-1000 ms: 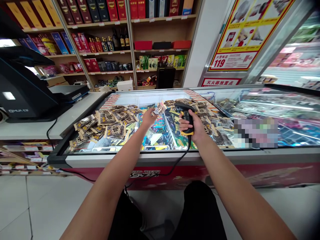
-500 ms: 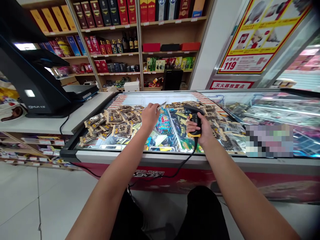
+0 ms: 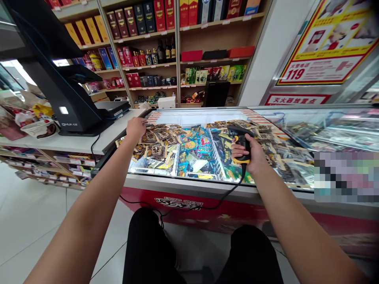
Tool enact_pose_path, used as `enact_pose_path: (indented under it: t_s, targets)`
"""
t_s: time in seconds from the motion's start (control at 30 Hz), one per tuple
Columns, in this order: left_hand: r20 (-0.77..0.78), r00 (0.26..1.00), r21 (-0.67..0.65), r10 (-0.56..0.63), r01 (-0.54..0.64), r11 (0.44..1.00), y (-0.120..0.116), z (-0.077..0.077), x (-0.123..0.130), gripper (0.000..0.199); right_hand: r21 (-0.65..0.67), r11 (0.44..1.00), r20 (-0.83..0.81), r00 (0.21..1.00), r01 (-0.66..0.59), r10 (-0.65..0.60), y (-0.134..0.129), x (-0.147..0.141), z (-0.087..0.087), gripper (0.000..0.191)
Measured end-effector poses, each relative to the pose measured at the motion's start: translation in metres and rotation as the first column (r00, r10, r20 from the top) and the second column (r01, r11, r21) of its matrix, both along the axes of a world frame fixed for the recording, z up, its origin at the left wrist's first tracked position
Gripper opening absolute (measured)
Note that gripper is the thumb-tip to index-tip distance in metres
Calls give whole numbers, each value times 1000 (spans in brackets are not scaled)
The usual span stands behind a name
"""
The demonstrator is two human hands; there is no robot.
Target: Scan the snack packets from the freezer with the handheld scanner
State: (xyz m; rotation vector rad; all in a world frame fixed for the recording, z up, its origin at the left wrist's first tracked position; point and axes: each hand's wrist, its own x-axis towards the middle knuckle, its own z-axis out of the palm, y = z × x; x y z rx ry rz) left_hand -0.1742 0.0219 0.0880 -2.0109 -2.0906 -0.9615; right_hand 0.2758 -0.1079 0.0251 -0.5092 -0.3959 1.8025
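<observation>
My left hand (image 3: 136, 129) hangs over the left end of the glass-topped chest freezer (image 3: 189, 184), fingers closed on what looks like a small snack packet (image 3: 146, 120), mostly hidden and seen edge-on. Beside it lies a pile of brown-and-tan snack packets (image 3: 156, 151) on the glass. My right hand (image 3: 255, 154) grips a black-and-yellow handheld barcode scanner (image 3: 238, 131) above the freezer, its head tilted to the left. More of the same packets (image 3: 266, 136) are spread to the right of the scanner.
A black scale with a screen (image 3: 71, 106) stands on the white counter (image 3: 112, 134) at left. The scanner's cable (image 3: 220, 200) loops down the freezer front. Bagged frozen goods (image 3: 192, 148) show under the glass. Shelves of boxes and bottles (image 3: 151, 55) rise behind.
My left hand has moved left from the freezer's middle to the pile at its left end. The right hand still holds the scanner. The view has turned slightly left.
</observation>
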Motion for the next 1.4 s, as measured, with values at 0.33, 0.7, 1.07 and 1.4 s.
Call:
enact_pose_path:
  t_s: [0.33,0.7,1.07,1.4]
  targets:
    - [44,998,-143,52,-45,989,2,-16,-7,34,-19,1000,-18,1000,9,-10,-1,-1,0,24]
    - [-161,933,49,-323,334,941,-56,-16,137,27,149,978,-248,963,148,-108,-8,10,4,24]
    - [-220,670,-186,-709,684,705,-48,-73,341,34,200,929,-732,678,311,-69,-19,20,0,17]
    - [-133,646,27,-751,760,649,-43,-74,355,40,177,926,-675,726,335,-134,-15,19,-2,16]
